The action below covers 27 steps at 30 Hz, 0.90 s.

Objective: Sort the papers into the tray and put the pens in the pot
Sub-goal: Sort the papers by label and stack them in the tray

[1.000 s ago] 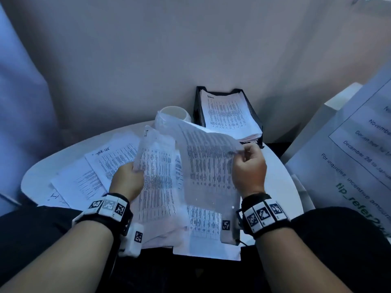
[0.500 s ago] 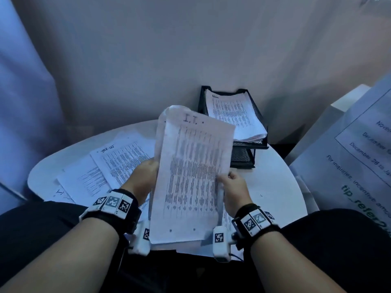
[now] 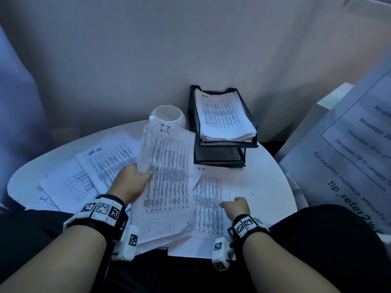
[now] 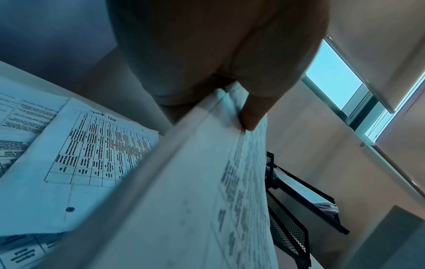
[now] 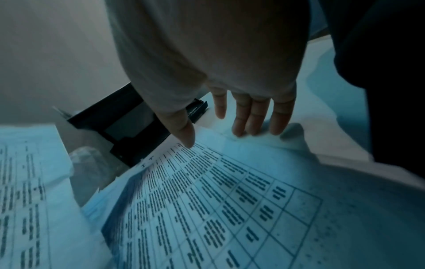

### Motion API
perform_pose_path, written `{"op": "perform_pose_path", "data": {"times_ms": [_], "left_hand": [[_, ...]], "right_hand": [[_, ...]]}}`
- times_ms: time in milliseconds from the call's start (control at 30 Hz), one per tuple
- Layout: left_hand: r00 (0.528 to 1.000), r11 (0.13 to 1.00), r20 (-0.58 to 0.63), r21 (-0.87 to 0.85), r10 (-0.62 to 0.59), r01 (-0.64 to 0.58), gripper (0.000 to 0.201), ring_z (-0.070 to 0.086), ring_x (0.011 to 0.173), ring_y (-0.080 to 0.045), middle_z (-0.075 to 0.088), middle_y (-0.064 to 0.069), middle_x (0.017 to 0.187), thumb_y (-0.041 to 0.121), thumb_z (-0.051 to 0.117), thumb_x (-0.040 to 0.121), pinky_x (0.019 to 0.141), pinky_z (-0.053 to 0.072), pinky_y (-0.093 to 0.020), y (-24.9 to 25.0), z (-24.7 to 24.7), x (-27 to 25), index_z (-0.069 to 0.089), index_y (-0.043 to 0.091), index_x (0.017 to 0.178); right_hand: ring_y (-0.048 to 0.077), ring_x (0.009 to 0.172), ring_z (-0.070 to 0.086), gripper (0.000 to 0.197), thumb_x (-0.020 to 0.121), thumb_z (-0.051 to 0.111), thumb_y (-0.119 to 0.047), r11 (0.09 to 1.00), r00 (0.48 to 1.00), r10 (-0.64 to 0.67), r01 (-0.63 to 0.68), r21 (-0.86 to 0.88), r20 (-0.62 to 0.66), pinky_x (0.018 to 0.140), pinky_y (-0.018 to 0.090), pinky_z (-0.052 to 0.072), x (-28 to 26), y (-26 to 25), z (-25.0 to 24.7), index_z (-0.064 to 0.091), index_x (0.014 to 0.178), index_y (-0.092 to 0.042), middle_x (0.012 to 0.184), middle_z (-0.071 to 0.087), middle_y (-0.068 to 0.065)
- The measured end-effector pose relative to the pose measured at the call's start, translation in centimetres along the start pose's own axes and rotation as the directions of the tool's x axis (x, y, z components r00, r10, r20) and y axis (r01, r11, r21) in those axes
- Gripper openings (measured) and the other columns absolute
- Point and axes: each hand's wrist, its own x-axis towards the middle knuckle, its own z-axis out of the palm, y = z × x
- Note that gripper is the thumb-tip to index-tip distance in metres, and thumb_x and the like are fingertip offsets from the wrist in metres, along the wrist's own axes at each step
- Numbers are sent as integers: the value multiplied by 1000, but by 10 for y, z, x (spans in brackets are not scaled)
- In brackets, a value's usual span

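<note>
round white table (image 3: 264, 182) standing against pale wall; printed sheets lying scattered over left and near portions. black mesh two-tier tray (image 3: 224, 142) sitting at rear right, upper tier holding stack of sheets, lower tier appearing unfilled. white pot (image 3: 168, 116) standing just left of tray, partly hidden behind raised papers. no pens showing in any view.

left hand (image 3: 129, 182) gripping sheaf marked "i.t." (image 3: 169, 176) at its left edge, thumb pinching on top face, fingers curling beneath, sheaf tilting up off table and bending along gripped edge. right hand (image 3: 237, 207) lying apart from sheaf, fingers (image 5: 250, 116) extending straight with tips touching loose sheet also marked "i.t." (image 3: 208, 199) flat on table; thumb resting near printed grid, nothing clamped.

handling notes, as judgement: sheaf being light, limp and slippery between leaves; single-edge grip letting far corner droop and leaves fan. supporting with second hand at opposite long edge, or squaring on table before transfer, advised. flat sheet offering no edge to pinch; sliding toward table rim or lifting corner with fingertip pressure advised. matching headings suggesting both going to same tier, likely lower one. sheet headed "task list" (image 3: 110, 163) lying at left, not yet sorted.
</note>
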Motion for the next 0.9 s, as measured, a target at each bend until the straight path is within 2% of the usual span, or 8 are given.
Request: {"op": "perform_pose_path", "data": {"times_ms": [67, 233, 300, 367, 433, 633, 767, 900], "left_hand": [[1000, 1000, -12, 2, -10, 10, 23, 64, 73, -31, 67, -15, 81, 24, 70, 96, 77, 56, -46, -1, 0, 1, 64, 8, 82], [999, 998, 29, 49, -36, 34, 26, 57, 66, -26, 58, -10, 74, 25, 66, 99, 64, 48, -35, -2, 2, -4, 64, 5, 84], [999, 998, 25, 62, -34, 33, 26, 57, 66, -26, 59, -12, 75, 25, 66, 99, 64, 48, -35, -2, 2, -4, 64, 3, 85], [999, 997, 21, 68, -38, 37, 25, 59, 69, -28, 63, -16, 79, 25, 66, 99, 65, 49, -36, -2, 2, -4, 66, 3, 87], [999, 997, 9, 68, -43, 42, 23, 59, 68, -28, 64, -16, 79, 24, 67, 99, 67, 49, -36, -1, 1, -4, 66, 5, 86], [991, 992, -90, 81, -94, 102, 23, 58, 66, -28, 63, -13, 78, 24, 63, 100, 64, 48, -34, -2, -6, -2, 64, 8, 83], [988, 989, -114, 85, -108, 118, 26, 54, 63, -27, 57, -12, 74, 21, 59, 101, 63, 45, -34, -2, -8, 0, 60, 7, 79], [988, 991, -110, 62, -110, 118, 28, 52, 62, -26, 54, -9, 71, 20, 58, 101, 62, 42, -34, -1, -8, 1, 56, 11, 75]], "right_hand": [[30, 98, 57, 82, 86, 78, -19, 999, 1000, 7, -7, -35, 20, 86, 37, 51, 1, 4, 4, 31, 153, -9, 117, 53, 13], [28, 101, 58, 82, 84, 83, -18, 989, 999, -15, 21, -150, 40, 80, 32, 47, 3, 14, 12, 34, 149, -11, 133, 57, 15], [24, 89, 57, 54, 83, 80, -12, 968, 998, -46, 57, -244, 52, 74, 32, 49, 3, 17, 16, 51, 129, -11, 111, 61, 9], [22, 71, 56, 18, 82, 73, -7, 925, 995, -76, 95, -367, 64, 63, 31, 53, -1, 17, 19, 56, 86, -12, 82, 56, 5], [19, 57, 44, 34, 82, 67, -6, 904, 987, -133, 160, -397, 93, 53, 27, 40, -2, 14, 22, 40, 64, -17, 65, 41, 3], [23, 63, 55, 12, 93, 50, -5, 913, 930, -366, 364, -183, 23, 47, 27, 44, -20, -39, -7, 53, 83, -12, 83, 64, 10], [18, 70, 62, 17, 95, 54, -4, 815, 816, -578, 578, -41, 12, 55, 27, 50, -41, -83, -44, 62, 84, -14, 84, 69, 5], [8, 57, 52, 29, 101, 61, -26, 676, 722, -668, 690, 260, -180, 53, 22, 42, -57, -106, -79, 62, 82, -4, 70, 62, 2]]}}
